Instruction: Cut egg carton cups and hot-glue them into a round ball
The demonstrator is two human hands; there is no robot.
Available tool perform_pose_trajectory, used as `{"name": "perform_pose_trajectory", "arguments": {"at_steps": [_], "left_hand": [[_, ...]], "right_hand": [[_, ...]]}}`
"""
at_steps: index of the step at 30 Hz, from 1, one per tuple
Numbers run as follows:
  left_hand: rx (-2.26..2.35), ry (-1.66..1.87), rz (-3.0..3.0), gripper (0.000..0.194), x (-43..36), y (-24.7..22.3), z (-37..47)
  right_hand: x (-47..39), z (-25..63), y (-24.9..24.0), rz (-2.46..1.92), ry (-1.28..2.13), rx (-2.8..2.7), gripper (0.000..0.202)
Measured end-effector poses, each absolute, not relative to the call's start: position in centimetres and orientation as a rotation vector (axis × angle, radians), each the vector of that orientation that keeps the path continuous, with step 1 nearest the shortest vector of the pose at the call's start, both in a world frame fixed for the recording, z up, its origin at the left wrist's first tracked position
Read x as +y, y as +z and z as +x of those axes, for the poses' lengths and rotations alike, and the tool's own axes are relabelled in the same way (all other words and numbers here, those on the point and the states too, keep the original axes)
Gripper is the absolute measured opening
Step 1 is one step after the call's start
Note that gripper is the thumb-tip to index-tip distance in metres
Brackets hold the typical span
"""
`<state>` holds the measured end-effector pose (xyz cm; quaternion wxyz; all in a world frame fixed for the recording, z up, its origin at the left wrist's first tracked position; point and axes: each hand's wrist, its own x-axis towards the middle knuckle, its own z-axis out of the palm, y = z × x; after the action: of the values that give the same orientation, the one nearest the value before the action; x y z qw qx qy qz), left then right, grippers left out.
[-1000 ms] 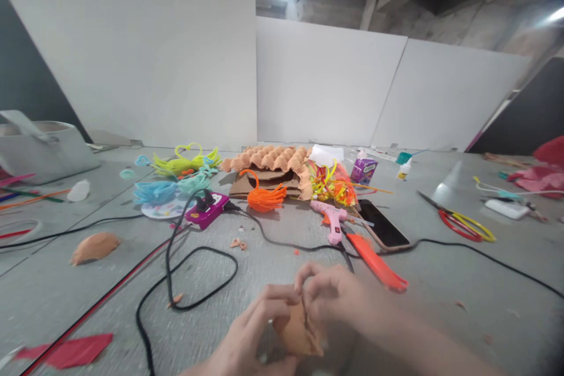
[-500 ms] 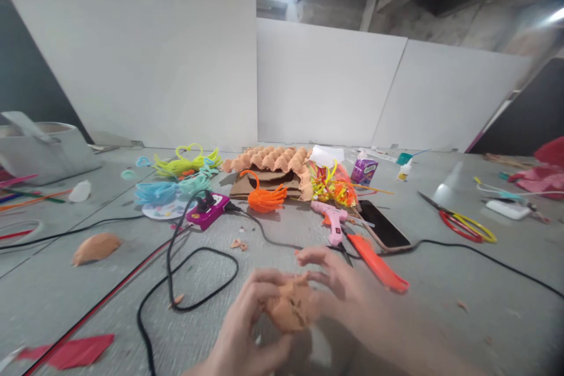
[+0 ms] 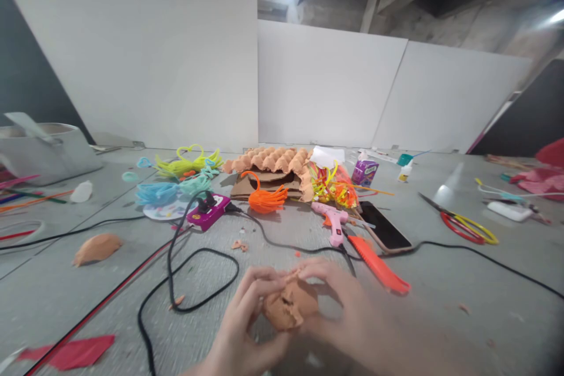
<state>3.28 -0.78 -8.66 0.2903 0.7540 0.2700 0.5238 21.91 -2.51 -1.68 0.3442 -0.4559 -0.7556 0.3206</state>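
Between my two hands is a torn piece of egg carton (image 3: pixel 288 305), brownish-orange, with a ragged hole or split in its middle. My left hand (image 3: pixel 253 311) grips its left side, fingers over the top and thumb below. On its right side my right hand (image 3: pixel 337 299) closes with fingers at the upper edge and thumb near the lower edge. Beyond my hands lie a pink hot glue gun (image 3: pixel 333 223) and an orange-red utility knife (image 3: pixel 379 264). Small carton scraps (image 3: pixel 239 245) are scattered on the floor.
A large egg carton (image 3: pixel 277 158) sits on cardboard behind an orange pipe-cleaner bundle (image 3: pixel 267 197). Black cable (image 3: pixel 194 249) loops from a purple power strip (image 3: pixel 208 211). A phone (image 3: pixel 385 226) and scissors (image 3: pixel 462 226) lie right; a carton piece (image 3: pixel 97 248) lies left.
My right hand has come down and in, its raised fingers now resting on the carton piece's upper edge. A small orange-red bit shows on the floor beyond it.
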Motion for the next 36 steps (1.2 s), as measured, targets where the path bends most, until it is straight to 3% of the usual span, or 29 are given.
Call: {"name": "perform_pose_trajectory", "arguments": {"at_steps": [4,12,20,36], "left_hand": [[0.738,1.368,2.061,0.047,-0.7,-8.9,3.1],[0.769,1.312,2.196,0.059,-0.8,-8.2,3.3],[0.685,1.377,2.200,0.040,-0.7,-8.6,3.3],[0.618,1.333,2.395,0.045,-1.1,-8.4,2.4]], "right_hand": [[-2.2,22.2,-2.6,-1.120,0.712,-2.053,0.018],[-2.0,22.4,-2.4,-1.098,0.735,-2.120,0.020],[-2.1,22.6,-0.5,-1.152,0.791,-2.256,0.019],[-2.0,22.8,-1.8,-1.173,0.762,-2.176,0.020]]}}
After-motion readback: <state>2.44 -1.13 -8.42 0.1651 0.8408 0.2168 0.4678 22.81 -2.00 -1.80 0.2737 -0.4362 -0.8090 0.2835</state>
